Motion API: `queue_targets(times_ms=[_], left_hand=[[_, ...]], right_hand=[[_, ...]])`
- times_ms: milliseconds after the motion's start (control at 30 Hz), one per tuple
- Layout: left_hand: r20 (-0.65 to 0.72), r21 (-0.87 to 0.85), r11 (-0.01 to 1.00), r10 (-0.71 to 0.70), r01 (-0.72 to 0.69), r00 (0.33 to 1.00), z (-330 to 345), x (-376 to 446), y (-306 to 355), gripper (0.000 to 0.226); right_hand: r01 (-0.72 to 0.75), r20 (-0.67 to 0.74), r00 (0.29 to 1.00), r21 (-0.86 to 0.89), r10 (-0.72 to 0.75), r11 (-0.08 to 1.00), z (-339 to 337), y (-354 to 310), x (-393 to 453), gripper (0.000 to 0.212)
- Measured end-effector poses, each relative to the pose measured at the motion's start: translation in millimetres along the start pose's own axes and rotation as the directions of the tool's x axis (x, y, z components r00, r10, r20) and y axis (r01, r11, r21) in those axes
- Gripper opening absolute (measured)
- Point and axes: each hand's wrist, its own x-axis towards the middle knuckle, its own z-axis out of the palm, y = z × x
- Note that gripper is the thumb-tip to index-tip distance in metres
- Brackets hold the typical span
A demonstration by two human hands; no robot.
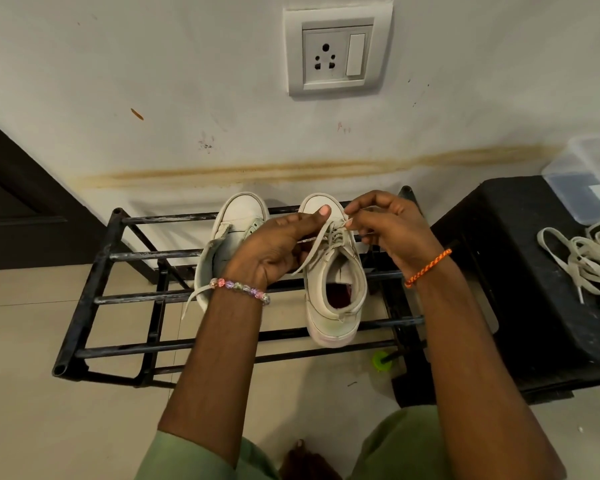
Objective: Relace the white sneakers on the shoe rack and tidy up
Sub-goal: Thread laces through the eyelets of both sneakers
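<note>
Presently, entries run from nearest the person outward.

Sleeves: green cloth (pixel 201 459) at the bottom edge, below both forearms.

Left wrist: a bracelet of pastel beads (pixel 240 287) just behind the left hand.

Right wrist: an orange braided band (pixel 427 267) just behind the right hand.

Left hand (pixel 274 247): fingers curled, gripping a flat white lace (pixel 313 245) that runs under the thumb; the thumb tip lies over the toe of the right-hand shoe.

Right hand (pixel 383 225): fingers curled narrow, pinching the lace end at the lower eyelets; exact contact is too small to tell.

Right sneaker (pixel 336 289): white, directly beneath and between both hands, toe toward the wall, partly laced near the toe, collar open.

Left sneaker (pixel 236 223): white, just beyond and left of the left hand, partly hidden by it; a loose lace end hangs by the left wrist.

Shoe rack (pixel 125 296): black bars, bearing both sneakers, under both hands.

Black stool (pixel 520 271): just right of the right forearm.

Spare laces (pixel 589 265): a white tangle on the stool, well right of the right hand.

Plastic box (pixel 589 181): clear, lidded, beyond the tangle.

Wall socket (pixel 338 50): far above the hands, on the stained wall.
</note>
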Motion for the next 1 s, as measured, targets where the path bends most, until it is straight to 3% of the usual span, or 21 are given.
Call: queue_targets(times_ms=[100,200,333,467,700,800,900,1000], left_hand=[[-0.038,-0.007,1.0,0.007,-0.008,0.999,-6.1,1.6,-1.6,0.034],[-0.028,-0.01,1.0,0.017,-0.018,0.999,-10.3,1.7,-0.1,0.008],[-0.026,0.034,0.999,0.042,-0.041,0.999,-9.7,1.4,1.7,0.013],[-0.115,0.085,0.993,0.095,-0.085,0.989,-4.1,5.7,0.4,0.009],[-0.062,-0.192,0.978,0.073,-0.084,0.995,0.9,2.0,0.6,0.023],[-0.237,0.077,0.972,0.234,-0.222,0.943,5.7,5.2,-1.6,0.023],[-0.295,0.456,0.802,0.545,-0.385,0.785,7.9,10.9,-7.9,0.018],[-0.267,0.626,0.66,0.682,-0.415,0.681,9.1,14.0,-14.7,0.012]], right_hand=[[-0.093,-0.016,0.995,0.101,0.095,0.991,-0.6,-1.1,-0.4,0.02],[-0.126,-0.009,0.992,0.152,0.129,0.98,-0.8,-0.3,-0.5,0.019],[-0.136,-0.008,0.99,0.18,0.14,0.974,1.1,1.0,-0.8,0.019],[-0.148,-0.022,0.988,0.193,0.155,0.97,3.3,0.6,-1.8,0.018],[-0.166,0.028,0.986,0.213,0.163,0.963,3.7,-1.0,-9.0,0.02],[-0.168,0.068,0.985,0.146,0.16,0.975,0.7,-3.4,-16.1,0.02],[-0.164,0.09,0.984,0.108,0.155,0.981,-2.5,-6.9,-23.4,0.021],[-0.159,0.12,0.981,0.068,0.15,0.985,-8.0,-8.4,-27.3,0.023]])
